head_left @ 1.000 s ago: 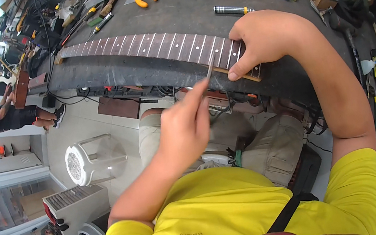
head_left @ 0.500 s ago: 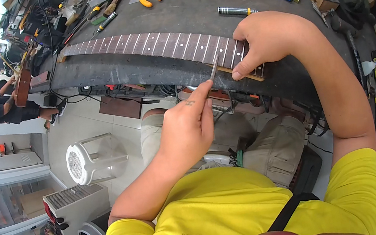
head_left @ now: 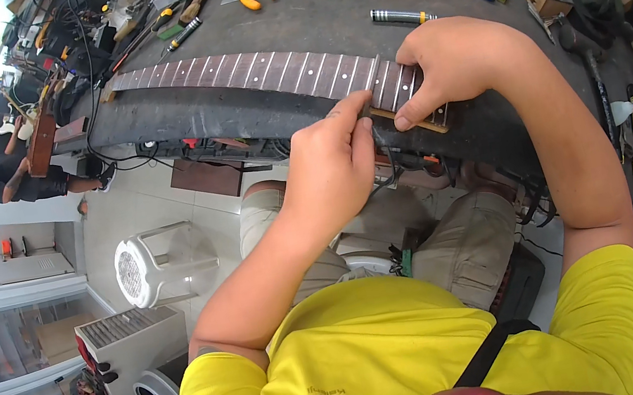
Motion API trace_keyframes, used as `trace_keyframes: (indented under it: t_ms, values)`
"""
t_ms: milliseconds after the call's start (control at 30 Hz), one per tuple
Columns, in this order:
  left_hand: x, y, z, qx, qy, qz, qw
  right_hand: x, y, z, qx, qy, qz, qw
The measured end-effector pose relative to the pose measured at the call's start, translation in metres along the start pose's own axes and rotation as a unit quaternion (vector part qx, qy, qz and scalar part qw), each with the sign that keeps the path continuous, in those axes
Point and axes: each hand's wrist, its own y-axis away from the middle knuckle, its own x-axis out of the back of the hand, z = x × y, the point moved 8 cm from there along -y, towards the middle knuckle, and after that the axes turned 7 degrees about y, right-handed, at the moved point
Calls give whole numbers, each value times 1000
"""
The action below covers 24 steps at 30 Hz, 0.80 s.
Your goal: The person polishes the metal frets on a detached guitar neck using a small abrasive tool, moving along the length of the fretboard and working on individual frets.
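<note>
Location: the dark brown, slatted-looking fretted guitar neck (head_left: 279,72) lies on the dark grey tabletop (head_left: 303,17), close to the edge nearest the person, spanning 10 o'clock to 2 o'clock of the view centre.

Orientation: the long axis runs between 9 and 10 o'clock at the narrower-looking end and between 3 and 4 o'clock at the broader-looking end. The fretted face is up. The lens bends the outline into a shallow arc.

Appearance: silver frets cross the dark face at right angles to the axis; pale round dots mark the spaces between some of them. Pale wood shows along the near edge at the broader end.

Hands: the left hand (head_left: 331,157) is closed around a slim grey metal tool (head_left: 374,73), which extends toward 1 o'clock over the fretted face, roughly parallel to the frets. Surface contact cannot be confirmed. The right hand (head_left: 457,61) grasps the neck near its broader end, thumb at the near edge.
</note>
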Motion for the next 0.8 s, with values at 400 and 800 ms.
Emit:
trace_keyframes:
  t_ms: [400,800]
  values:
    - [52,55,-3,21,14,33,999,6,-9,-6,35,-27,38,998]
    - [78,-39,-131,128,480,131,858,-2,-4,4,11,-64,11,998]
